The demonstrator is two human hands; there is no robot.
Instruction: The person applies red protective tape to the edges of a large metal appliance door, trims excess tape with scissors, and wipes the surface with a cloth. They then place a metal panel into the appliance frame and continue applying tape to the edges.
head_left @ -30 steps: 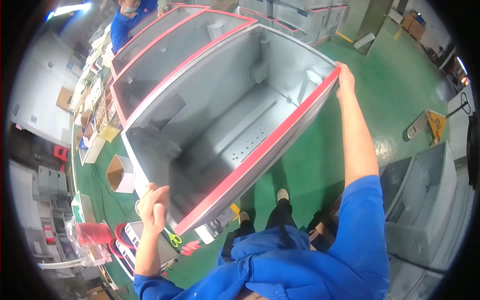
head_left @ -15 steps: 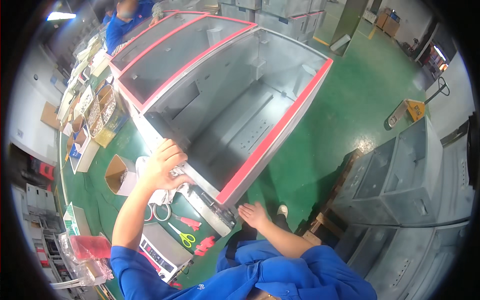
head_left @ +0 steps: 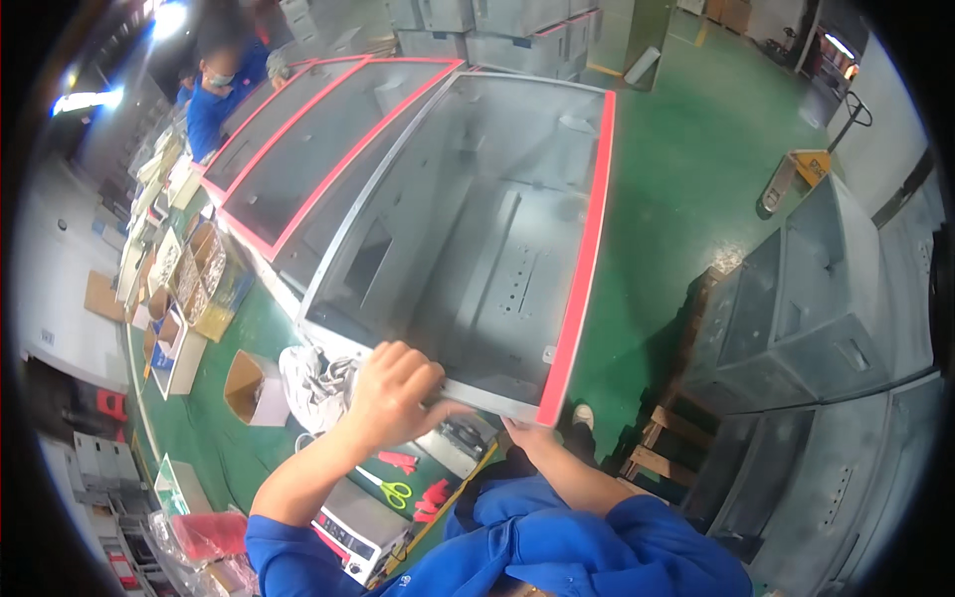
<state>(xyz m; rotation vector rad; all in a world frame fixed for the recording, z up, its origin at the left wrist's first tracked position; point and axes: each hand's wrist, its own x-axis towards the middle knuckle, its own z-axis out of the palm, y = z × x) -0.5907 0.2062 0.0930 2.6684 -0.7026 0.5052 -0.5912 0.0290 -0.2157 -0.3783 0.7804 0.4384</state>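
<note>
A large grey metal cabinet shell (head_left: pixel 477 234) lies before me with its open side up and a red strip (head_left: pixel 587 249) along its right rim. My left hand (head_left: pixel 398 393) is closed over its near rim, left of the middle, knuckles up and thumb toward the right. Under the near right corner my right hand (head_left: pixel 534 435) holds the cabinet from below; its fingers are mostly hidden there. Just left of my left hand, a crumpled white cloth (head_left: pixel 316 383) lies on the green table. Scissors with yellow-green handles (head_left: pixel 391 491) and red pieces (head_left: pixel 431 500) lie nearer me.
Further cabinets with red-edged rims (head_left: pixel 328 149) stand beyond, where a co-worker (head_left: pixel 214 104) in blue leans in. Parts bins (head_left: pixel 214 284) line the left side. A grey control box (head_left: pixel 353 527) sits near me. Stacked cabinets (head_left: pixel 806 328) on pallets and a pallet truck (head_left: pixel 806 169) are at right.
The near cabinet has turned so that its red-striped side runs more nearly straight away from me. My left hand has moved right with its rim. My right hand, free before, now meets the corner.
</note>
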